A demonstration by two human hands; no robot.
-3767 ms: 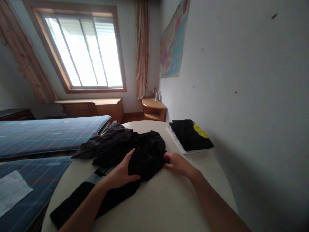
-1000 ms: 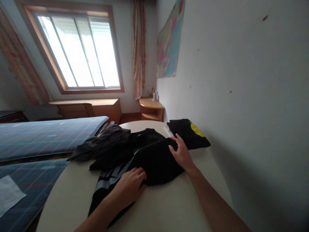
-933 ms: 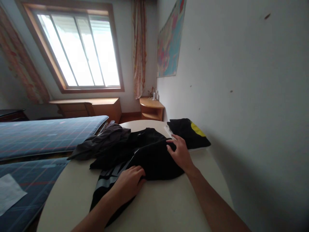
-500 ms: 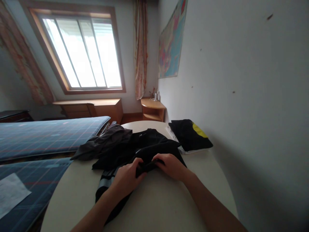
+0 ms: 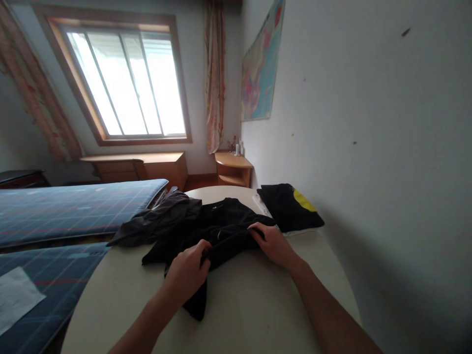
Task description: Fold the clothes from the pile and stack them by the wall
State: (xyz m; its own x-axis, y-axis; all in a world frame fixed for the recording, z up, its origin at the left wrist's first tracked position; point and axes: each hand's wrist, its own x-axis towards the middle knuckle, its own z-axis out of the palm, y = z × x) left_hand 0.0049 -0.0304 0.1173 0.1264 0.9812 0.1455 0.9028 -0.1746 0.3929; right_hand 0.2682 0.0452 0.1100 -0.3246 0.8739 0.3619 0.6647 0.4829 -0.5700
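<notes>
A black shirt [image 5: 224, 221] lies spread on the pale round table [image 5: 250, 305], its near part lifted and partly folded over. My left hand [image 5: 190, 268] is closed on the near left part of the cloth, and a dark flap hangs below it onto the table. On the right, my right hand [image 5: 271, 243] pinches the same shirt near its right edge. Between the hands the fabric runs as a slanting fold. A small light mark shows on the cloth just beyond that fold.
A folded black garment with a yellow patch [image 5: 304, 200] rests at the table's right, by the wall. Crumpled dark grey clothing [image 5: 158, 221] lies at the left edge. Blue plaid mattresses [image 5: 73, 206] stand left of the table, one bearing a paper sheet [image 5: 18, 297].
My hands have moved apart, the right one going right and slightly away, the left one slightly left. The cloth between them is stretched wider, and the grey-striped part is no longer visible.
</notes>
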